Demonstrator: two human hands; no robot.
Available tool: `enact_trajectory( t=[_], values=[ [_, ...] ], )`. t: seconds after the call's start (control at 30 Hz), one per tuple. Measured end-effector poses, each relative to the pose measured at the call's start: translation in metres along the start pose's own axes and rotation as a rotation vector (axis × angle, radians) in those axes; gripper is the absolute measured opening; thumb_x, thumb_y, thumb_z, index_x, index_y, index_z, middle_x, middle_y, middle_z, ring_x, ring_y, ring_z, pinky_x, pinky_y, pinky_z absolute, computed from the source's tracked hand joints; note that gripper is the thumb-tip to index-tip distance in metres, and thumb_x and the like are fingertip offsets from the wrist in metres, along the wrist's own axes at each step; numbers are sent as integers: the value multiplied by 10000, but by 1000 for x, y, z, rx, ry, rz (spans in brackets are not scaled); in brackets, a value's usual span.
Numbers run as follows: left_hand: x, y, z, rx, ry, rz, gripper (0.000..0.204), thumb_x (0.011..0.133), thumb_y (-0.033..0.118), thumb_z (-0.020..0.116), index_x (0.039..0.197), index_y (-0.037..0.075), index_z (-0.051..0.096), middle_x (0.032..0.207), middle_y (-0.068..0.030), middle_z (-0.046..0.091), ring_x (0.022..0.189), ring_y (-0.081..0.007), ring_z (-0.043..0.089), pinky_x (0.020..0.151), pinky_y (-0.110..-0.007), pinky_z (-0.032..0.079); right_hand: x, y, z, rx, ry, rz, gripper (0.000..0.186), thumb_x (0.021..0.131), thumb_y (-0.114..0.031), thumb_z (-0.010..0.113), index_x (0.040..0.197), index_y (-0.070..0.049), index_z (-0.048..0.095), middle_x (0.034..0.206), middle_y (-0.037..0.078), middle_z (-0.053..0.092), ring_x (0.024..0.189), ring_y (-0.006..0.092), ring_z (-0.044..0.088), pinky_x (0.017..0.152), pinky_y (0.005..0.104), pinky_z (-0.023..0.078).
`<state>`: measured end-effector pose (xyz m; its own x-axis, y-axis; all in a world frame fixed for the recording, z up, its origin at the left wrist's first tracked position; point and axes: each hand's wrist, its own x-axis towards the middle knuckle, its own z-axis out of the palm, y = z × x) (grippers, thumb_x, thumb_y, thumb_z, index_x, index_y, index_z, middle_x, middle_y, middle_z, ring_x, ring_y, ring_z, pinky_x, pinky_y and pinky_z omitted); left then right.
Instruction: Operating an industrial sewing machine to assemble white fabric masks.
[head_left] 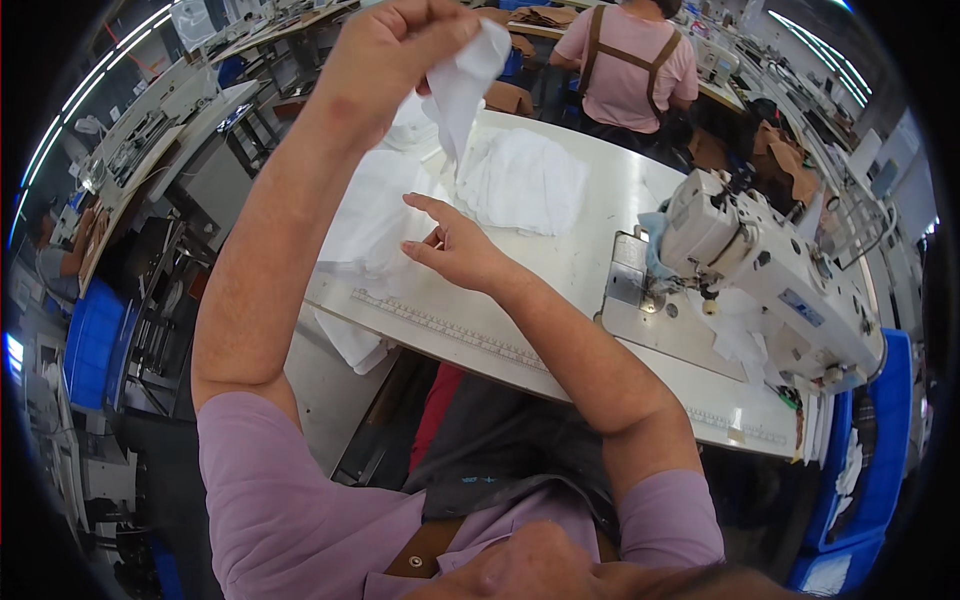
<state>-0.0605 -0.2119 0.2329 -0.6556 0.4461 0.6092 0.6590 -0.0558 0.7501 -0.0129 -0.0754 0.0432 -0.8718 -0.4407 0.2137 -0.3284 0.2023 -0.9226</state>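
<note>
High over the far left of the white table, my left hand pinches a small piece of white fabric, which hangs down from the fingers. My right hand is lower, above the table, with thumb and index finger apart and nothing between them. Beneath and beside the hands lie a stack of white fabric on the left and another pile of white fabric on the right. The hanging piece partly covers the gap between the piles.
A white sewing machine stands on the table's right, with white scraps beside it. A ruler strip runs along the front edge of the table. Blue bins stand at the right. Another person sits beyond the table.
</note>
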Motion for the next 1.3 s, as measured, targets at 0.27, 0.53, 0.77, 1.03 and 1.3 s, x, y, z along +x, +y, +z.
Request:
enact_trajectory(
  t=[0.27,0.53,0.77,1.03,1.3],
  values=[
    [-170,-67,141,23,-450,-378,39,924,67,743,943,40,722,816,41,654,680,-24,535,616,-224,445,-173,41,-67,442,171,339,540,1059,-299,634,1470,22,497,1305,195,664,931,215,726,820,326,587],
    [-206,-60,192,362,-561,-115,242,879,187,840,1026,31,727,815,-38,670,633,-121,603,588,-282,483,-304,17,-97,386,527,328,460,1092,-325,591,1404,13,566,1280,141,694,903,162,724,777,281,567],
    [-167,-108,179,769,-192,-277,583,903,511,775,1210,27,670,1259,-183,597,1150,-357,612,962,-454,508,-319,5,-71,-128,439,247,249,998,-156,688,1213,-31,702,999,69,752,765,118,651,720,275,526],
    [-105,-123,204,322,-397,-412,366,950,339,791,1088,40,631,933,-46,693,888,-164,678,791,-307,526,-324,3,-67,-166,482,186,260,977,-148,710,1218,-50,709,1026,113,743,795,219,693,752,324,558],
    [-126,-125,197,-172,-130,-766,347,1011,183,708,1229,6,504,877,-79,713,683,-111,652,641,-267,504,-327,-2,-75,-131,402,160,248,988,-88,683,1229,-35,714,1093,121,730,944,201,683,817,303,543]
  ],
)
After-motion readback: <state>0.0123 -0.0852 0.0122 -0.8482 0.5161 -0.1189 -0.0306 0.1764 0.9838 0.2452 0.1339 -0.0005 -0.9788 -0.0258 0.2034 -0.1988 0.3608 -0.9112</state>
